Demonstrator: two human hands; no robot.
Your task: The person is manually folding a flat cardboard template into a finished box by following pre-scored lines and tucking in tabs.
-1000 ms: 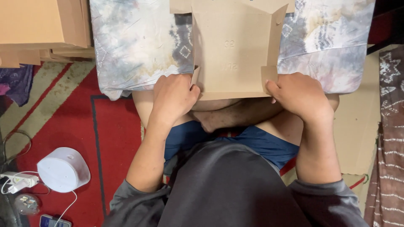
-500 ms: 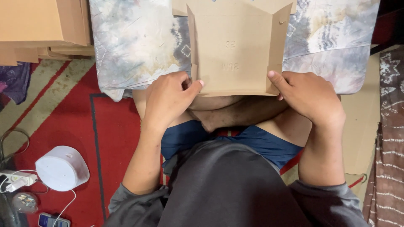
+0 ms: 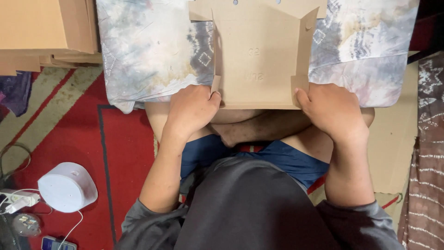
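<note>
While pressed flat on a pillow (image 3: 148,51) across the lap, cardboard (image 3: 259,60) with both side flaps folded up along its left and right edges. Left hand (image 3: 192,109) curled at the near left corner, thumb tip touching the small tab at the foot of the left flap, fingers tucked under; closed narrow on that corner. Right hand (image 3: 330,111) curled likewise at the near right corner, thumb against the bottom of the right flap, knuckles up, gripping that corner. Near edge of the cardboard level with both thumbs, just above the crossed legs. Faint embossed marks near the middle of the sheet, small holes along its far edge. Pillow in a pale tie-dye cover, grey and tan blotches, reaching well past the cardboard on either side.

To the far left, a stack of boxes (image 3: 46,28), brown and flat-sided, touching the pillow's corner. Below, a red rug (image 3: 125,139) with a beige border. On the rug at lower left, a white round device (image 3: 67,186) with a cable (image 3: 74,227) trailing from it, and a charger (image 3: 18,199) just beside it. Under the right knee, a flat cardboard sheet (image 3: 397,139) spread over the floor.
</note>
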